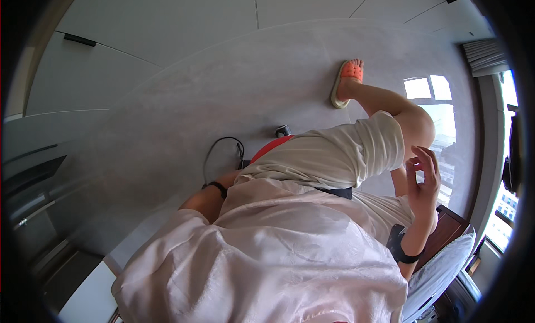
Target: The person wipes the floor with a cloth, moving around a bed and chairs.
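The right hand (424,192) is near the bent knee (419,125), empty, its fingers (428,160) loosely curled and slightly apart. The cable (223,138) loops just beyond the left wrist (229,178); shorts (329,156) hide the left fingers, so I cannot tell their state.

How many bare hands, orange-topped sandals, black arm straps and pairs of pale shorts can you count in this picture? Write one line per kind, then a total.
Bare hands: 1, the right hand; no left hand can be seen
Orange-topped sandals: 1
Black arm straps: 2
Pairs of pale shorts: 1
Total: 5
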Motion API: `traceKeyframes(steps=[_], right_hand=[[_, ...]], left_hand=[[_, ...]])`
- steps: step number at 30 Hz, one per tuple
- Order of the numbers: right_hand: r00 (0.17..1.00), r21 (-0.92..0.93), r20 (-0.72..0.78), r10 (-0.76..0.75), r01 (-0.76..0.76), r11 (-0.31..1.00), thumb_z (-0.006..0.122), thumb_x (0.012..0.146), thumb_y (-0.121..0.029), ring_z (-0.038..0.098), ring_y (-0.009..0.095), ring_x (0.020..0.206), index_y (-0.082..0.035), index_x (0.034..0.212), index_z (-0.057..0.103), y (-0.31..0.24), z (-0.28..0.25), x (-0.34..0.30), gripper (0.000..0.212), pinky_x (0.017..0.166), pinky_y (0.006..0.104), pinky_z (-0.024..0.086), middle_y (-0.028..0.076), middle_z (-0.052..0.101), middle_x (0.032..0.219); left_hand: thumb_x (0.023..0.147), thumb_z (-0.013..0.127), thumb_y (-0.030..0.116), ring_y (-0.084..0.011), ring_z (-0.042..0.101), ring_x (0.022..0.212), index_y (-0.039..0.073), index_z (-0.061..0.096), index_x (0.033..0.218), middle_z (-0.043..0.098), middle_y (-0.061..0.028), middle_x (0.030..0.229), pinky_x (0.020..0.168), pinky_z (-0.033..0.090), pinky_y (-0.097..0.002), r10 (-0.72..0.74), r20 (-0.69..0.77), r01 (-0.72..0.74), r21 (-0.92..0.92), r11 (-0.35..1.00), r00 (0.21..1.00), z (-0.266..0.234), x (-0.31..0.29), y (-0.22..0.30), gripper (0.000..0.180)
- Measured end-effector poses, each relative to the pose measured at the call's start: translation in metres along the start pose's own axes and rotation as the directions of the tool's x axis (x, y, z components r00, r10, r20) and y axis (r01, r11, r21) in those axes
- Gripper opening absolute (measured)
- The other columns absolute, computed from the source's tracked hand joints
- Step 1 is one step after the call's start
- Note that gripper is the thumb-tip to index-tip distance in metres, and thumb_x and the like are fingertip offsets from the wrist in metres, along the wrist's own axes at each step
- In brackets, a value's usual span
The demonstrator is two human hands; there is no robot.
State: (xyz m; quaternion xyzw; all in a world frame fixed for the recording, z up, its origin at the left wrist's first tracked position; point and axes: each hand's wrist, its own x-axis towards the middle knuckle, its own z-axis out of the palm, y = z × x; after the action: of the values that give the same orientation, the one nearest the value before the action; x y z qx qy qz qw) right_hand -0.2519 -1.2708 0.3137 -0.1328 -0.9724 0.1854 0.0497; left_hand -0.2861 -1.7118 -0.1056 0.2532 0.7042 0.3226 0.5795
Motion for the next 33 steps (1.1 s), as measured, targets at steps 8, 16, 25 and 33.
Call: traceKeyframes(steps=[8, 16, 25, 33], right_hand=[[0.997, 0.135, 0.061, -0.047, 0.038, 0.990, 0.057, 0.083, 0.005, 0.060, 0.021, 0.076, -0.003, 0.109, 0.059, -0.016, 0.010, 0.013, 0.027, 0.066, 0.0298, 0.049, 0.013, 0.061, 0.099], [0.931, 0.418, 0.190, -0.312, 0.211, 0.884, 0.064, 0.080, -0.002, 0.063, 0.027, 0.081, -0.008, 0.098, 0.065, -0.072, 0.070, 0.017, 0.019, 0.069, 0.0365, 0.053, 0.008, 0.061, 0.095], [0.698, 0.572, 0.541, -0.469, 0.104, 0.814, 0.059, 0.082, -0.019, 0.062, 0.030, 0.090, -0.013, 0.095, 0.070, -0.080, 0.118, 0.003, 0.018, 0.079, 0.0388, 0.050, 0.011, 0.065, 0.094], [0.625, 0.490, 0.580, -0.522, 0.244, 0.837, 0.050, 0.085, -0.020, 0.063, 0.032, 0.091, -0.009, 0.100, 0.065, -0.074, 0.121, -0.008, 0.023, 0.078, 0.0419, 0.050, 0.014, 0.066, 0.095]], left_hand=[[0.094, 0.051, 0.027, -0.0151, 0.053, 0.065, 0.008, 0.057, 0.101, 0.052, 0.0006, 0.073, 0.062, 0.048, -0.0328, -0.448, -0.318, 0.202, -0.580, 0.789, 0.835, -0.050, -0.061, 0.002, 0.021], [0.092, 0.056, 0.016, -0.0050, 0.049, 0.062, 0.006, 0.052, 0.112, 0.060, -0.0042, 0.093, 0.056, 0.047, -0.0226, -0.043, -0.544, -0.400, -0.666, 0.630, 0.838, -0.200, -0.124, 0.193, 0.023], [0.096, 0.043, 0.045, -0.0098, 0.045, 0.047, 0.002, 0.050, 0.122, 0.063, -0.0125, 0.092, 0.048, 0.043, -0.0207, 0.364, -0.236, -0.397, -0.786, 0.474, 0.901, -0.198, -0.088, 0.359, 0.050], [0.094, 0.057, 0.018, -0.0061, 0.056, 0.068, 0.002, 0.064, 0.102, 0.064, -0.0014, 0.089, 0.063, 0.048, -0.0214, 0.341, -0.119, -0.360, -0.368, 0.858, 0.933, -0.166, -0.082, 0.382, 0.020]])
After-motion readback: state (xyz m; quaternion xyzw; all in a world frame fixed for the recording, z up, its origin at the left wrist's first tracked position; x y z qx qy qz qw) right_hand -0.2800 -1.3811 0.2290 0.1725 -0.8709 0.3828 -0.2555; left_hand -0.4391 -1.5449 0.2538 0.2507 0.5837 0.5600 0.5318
